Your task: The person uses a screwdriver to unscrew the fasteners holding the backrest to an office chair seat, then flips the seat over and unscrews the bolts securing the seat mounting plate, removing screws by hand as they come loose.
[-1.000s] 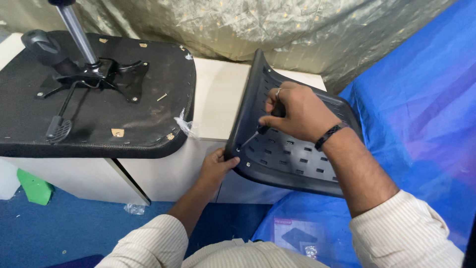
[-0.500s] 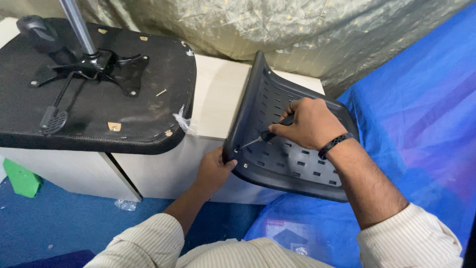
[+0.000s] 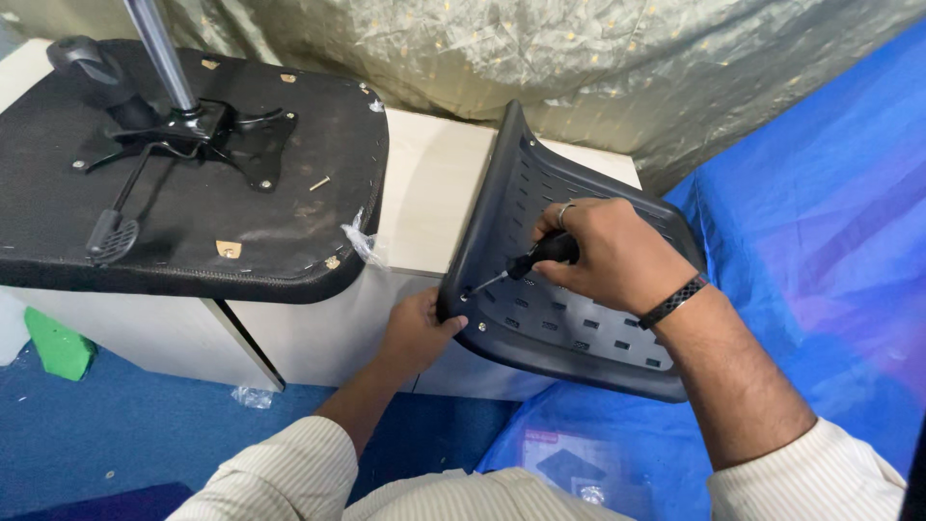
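Note:
A black slotted plastic chair back shell (image 3: 559,318) leans against the white cabinet (image 3: 424,183). My left hand (image 3: 417,333) grips its lower left edge from below. My right hand (image 3: 608,256) is closed on a black-handled screwdriver (image 3: 529,262), whose thin shaft points down-left to a screw near the shell's left rim. A black wristband sits on my right wrist.
An upturned black chair seat (image 3: 193,203) with its metal mechanism and gas cylinder (image 3: 159,53) lies on the cabinet at left, a loose screw (image 3: 319,182) on it. Blue tarp (image 3: 820,241) covers the right side; a crinkled plastic sheet hangs behind. A green object (image 3: 58,342) lies on the blue floor.
My right hand and the screwdriver have shifted slightly lower on the shell toward the left rim. My left hand keeps its hold on the edge.

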